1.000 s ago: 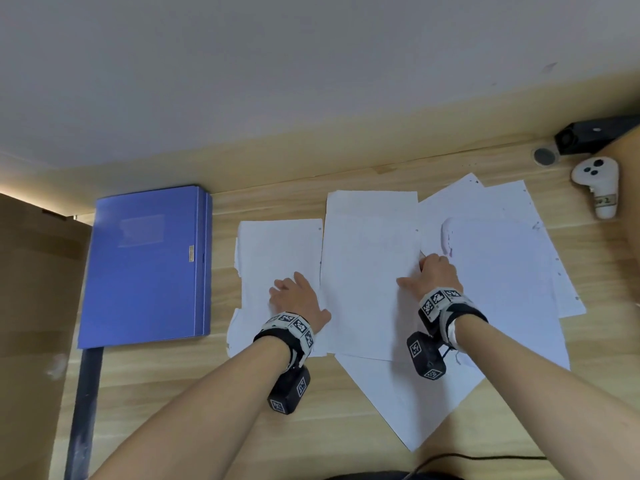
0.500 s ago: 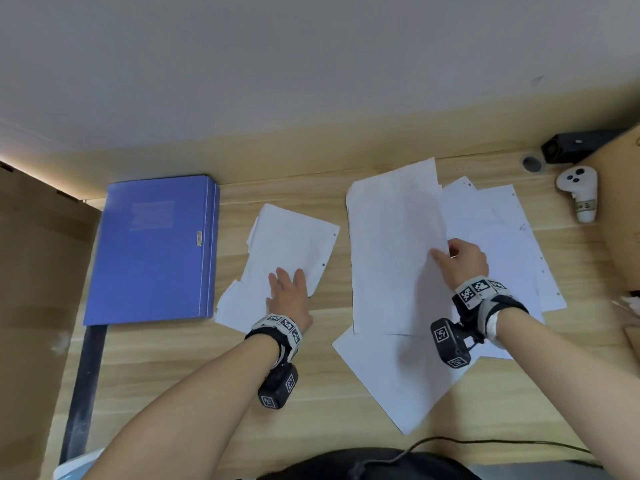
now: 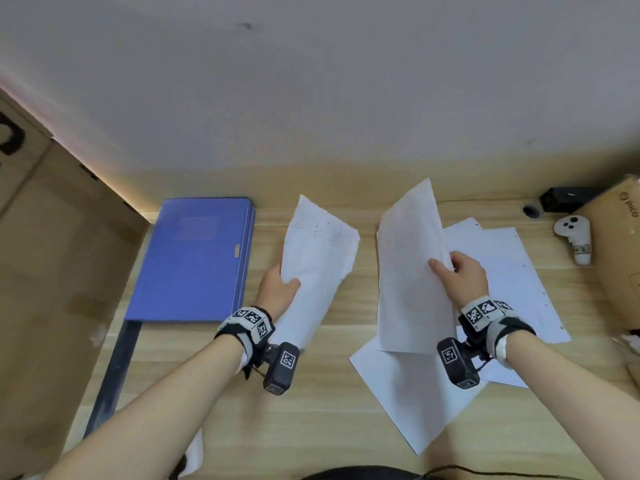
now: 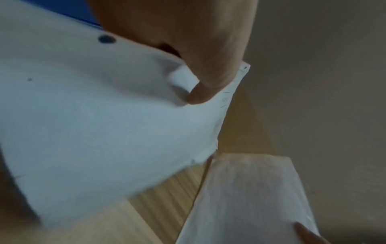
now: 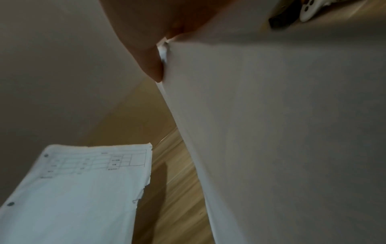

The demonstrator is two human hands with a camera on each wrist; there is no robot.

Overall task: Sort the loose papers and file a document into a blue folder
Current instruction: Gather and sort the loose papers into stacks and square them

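On the wooden desk (image 3: 311, 410), the closed blue folder (image 3: 194, 261) lies at nine o'clock, nearest the left hand (image 3: 277, 289) pinching a punched form (image 3: 318, 258), while the right hand (image 3: 464, 275) pinches a blank sheet (image 3: 408, 271).

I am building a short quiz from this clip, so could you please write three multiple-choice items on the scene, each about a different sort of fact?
1. Where does the folder lie? A left of the papers; B right of them; C under them.
2. What colour is the folder? A red; B blue; C green.
3. What is the left hand doing? A resting flat; B pointing; C holding a sheet.

A: the folder lies closed on the desk, left of all papers.
B: its cover is blue.
C: the left hand holds a punched sheet lifted; the right hand holds another sheet.
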